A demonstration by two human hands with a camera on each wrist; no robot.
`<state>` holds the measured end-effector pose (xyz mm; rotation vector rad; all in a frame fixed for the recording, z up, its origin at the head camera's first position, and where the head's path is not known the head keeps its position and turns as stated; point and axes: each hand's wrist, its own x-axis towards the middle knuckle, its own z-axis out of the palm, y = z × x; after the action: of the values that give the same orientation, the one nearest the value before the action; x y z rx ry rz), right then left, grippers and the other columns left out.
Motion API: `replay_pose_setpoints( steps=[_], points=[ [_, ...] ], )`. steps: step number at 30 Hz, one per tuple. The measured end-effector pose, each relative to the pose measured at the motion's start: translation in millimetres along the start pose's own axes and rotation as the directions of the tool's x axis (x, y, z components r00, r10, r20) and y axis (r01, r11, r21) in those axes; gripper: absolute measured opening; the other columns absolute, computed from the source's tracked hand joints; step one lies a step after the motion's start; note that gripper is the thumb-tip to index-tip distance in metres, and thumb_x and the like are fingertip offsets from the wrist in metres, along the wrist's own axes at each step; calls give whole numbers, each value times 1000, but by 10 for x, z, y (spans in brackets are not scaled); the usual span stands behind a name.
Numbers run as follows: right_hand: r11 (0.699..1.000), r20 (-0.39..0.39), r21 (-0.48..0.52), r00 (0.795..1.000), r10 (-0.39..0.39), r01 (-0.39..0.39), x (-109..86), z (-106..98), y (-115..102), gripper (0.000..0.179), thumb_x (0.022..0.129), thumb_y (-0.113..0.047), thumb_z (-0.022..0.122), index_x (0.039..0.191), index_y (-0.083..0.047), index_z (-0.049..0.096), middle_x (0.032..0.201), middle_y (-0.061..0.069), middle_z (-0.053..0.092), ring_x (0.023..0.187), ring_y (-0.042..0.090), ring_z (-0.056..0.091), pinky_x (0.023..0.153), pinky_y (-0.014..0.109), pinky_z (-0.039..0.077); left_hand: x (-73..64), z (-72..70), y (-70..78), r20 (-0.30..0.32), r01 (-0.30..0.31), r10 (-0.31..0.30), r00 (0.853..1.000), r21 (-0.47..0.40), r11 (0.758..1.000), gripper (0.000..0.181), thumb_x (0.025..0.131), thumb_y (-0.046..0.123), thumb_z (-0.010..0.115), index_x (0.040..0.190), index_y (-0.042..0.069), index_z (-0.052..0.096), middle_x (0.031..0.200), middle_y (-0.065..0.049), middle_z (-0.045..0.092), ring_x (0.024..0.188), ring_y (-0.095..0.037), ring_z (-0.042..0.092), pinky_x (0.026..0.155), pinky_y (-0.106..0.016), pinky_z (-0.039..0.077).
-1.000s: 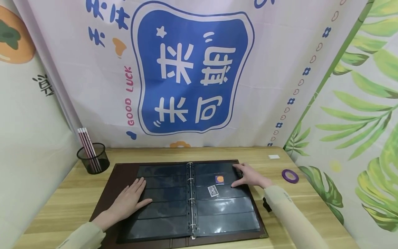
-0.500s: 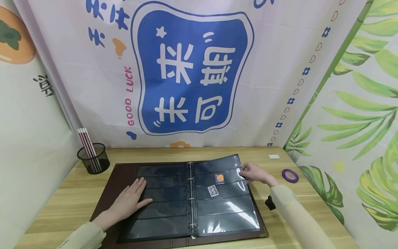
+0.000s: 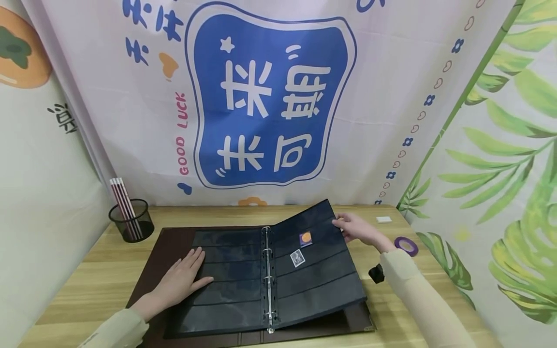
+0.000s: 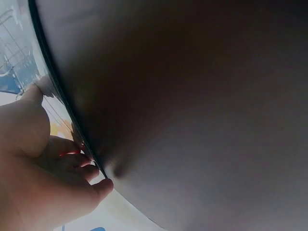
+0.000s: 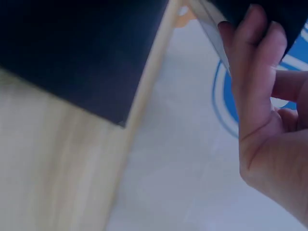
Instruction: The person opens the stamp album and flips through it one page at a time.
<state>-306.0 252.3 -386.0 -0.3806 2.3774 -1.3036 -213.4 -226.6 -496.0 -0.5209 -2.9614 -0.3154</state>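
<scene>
A ring-bound stamp album with a dark brown cover [image 3: 158, 249] lies open on the table. My left hand [image 3: 180, 278] rests flat on its left black pocket page [image 3: 232, 295], fingers straight. With my right hand [image 3: 354, 228] I pinch the outer edge of the right pocket page [image 3: 317, 285], which is lifted at a slant over the cover. That page bears an orange-and-purple stamp [image 3: 306, 238] and a black-and-white stamp [image 3: 298, 258]. Metal rings [image 3: 269, 278] run down the spine. In the right wrist view, my right fingers [image 5: 252, 72] are curled at the black page.
A black mesh cup [image 3: 130, 227] with several pencils [image 3: 123, 200] stands at the back left. On the right are a white eraser-like block [image 3: 384, 219], a purple tape roll [image 3: 406, 246] and a small black object [image 3: 376, 274]. A printed cloth [image 3: 274, 106] hangs behind the table.
My right hand has taken hold of the right page's outer edge and raised it, tilting the page with its two stamps. The left hand has stayed in place.
</scene>
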Motion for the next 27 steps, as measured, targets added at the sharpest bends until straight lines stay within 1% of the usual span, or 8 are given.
replay_pose_setpoints(
  steps=[2, 9, 11, 14, 18, 21, 25, 27],
  points=[
    [1000, -14, -7, 1000, -8, 8, 12, 6, -96, 21, 107, -17, 40, 107, 2, 49, 64, -5, 48, 50, 6, 47, 51, 22, 48, -1, -7, 1, 2, 0, 0, 1000, -4, 1000, 79, 92, 52, 62, 143, -6, 48, 150, -28, 44, 139, -45, 43, 107, -64, 39],
    [995, -58, -94, 998, -37, 32, 68, 35, -410, 18, 106, -15, 42, 92, -3, 46, 59, -6, 33, 48, 7, 35, 47, 20, 43, -12, -23, 10, -5, -2, 2, 1000, -10, 1000, 78, 92, 51, 62, 143, -7, 48, 150, -28, 44, 139, -45, 43, 107, -64, 39],
    [992, -62, -124, 997, -35, 27, 82, 45, -481, 22, 106, -15, 43, 86, -6, 43, 59, -6, 31, 48, 7, 35, 47, 20, 43, -14, -25, 13, -12, -4, 4, 1000, -5, 1000, 78, 92, 50, 62, 143, -7, 48, 150, -28, 45, 139, -45, 44, 107, -64, 39],
    [987, -76, -162, 997, -28, 15, 90, 64, -574, 23, 105, -14, 44, 84, -7, 42, 60, -5, 33, 49, 8, 39, 48, 21, 46, -15, -26, 17, -22, -8, 8, 1000, -2, 1000, 77, 92, 49, 63, 142, -7, 48, 150, -29, 45, 138, -45, 44, 106, -64, 40],
    [975, -82, -222, 996, -33, 14, 78, 83, -664, 16, 104, -14, 46, 95, -1, 49, 65, -3, 40, 52, 10, 46, 50, 22, 51, -16, -27, 18, -26, -11, 11, 1000, -3, 1000, 76, 92, 48, 63, 142, -7, 48, 149, -29, 45, 138, -45, 45, 106, -64, 40],
    [966, -77, -259, 996, -42, 20, 78, 91, -707, 19, 104, -14, 46, 104, 3, 53, 70, 0, 47, 54, 11, 51, 52, 25, 55, -18, -26, 16, -26, -12, 12, 1000, -2, 1000, 76, 92, 48, 63, 142, -7, 48, 149, -29, 45, 138, -45, 45, 106, -63, 40],
    [963, -78, -269, 996, -32, 10, 85, 87, -761, 27, 104, -15, 46, 117, 8, 53, 86, 10, 62, 57, 11, 55, 56, 27, 58, -20, -22, 11, -28, -12, 12, 1000, -1, 1000, 76, 92, 49, 63, 142, -7, 48, 149, -28, 45, 138, -45, 45, 107, -63, 40],
    [971, -86, -240, 996, -4, -17, 85, 68, -786, 26, 105, -15, 45, 116, 8, 52, 83, 9, 60, 56, 10, 52, 55, 26, 56, -20, -19, 10, -29, -12, 12, 1000, -2, 1000, 76, 92, 49, 63, 142, -7, 48, 150, -28, 45, 138, -45, 45, 107, -63, 40]
  ],
)
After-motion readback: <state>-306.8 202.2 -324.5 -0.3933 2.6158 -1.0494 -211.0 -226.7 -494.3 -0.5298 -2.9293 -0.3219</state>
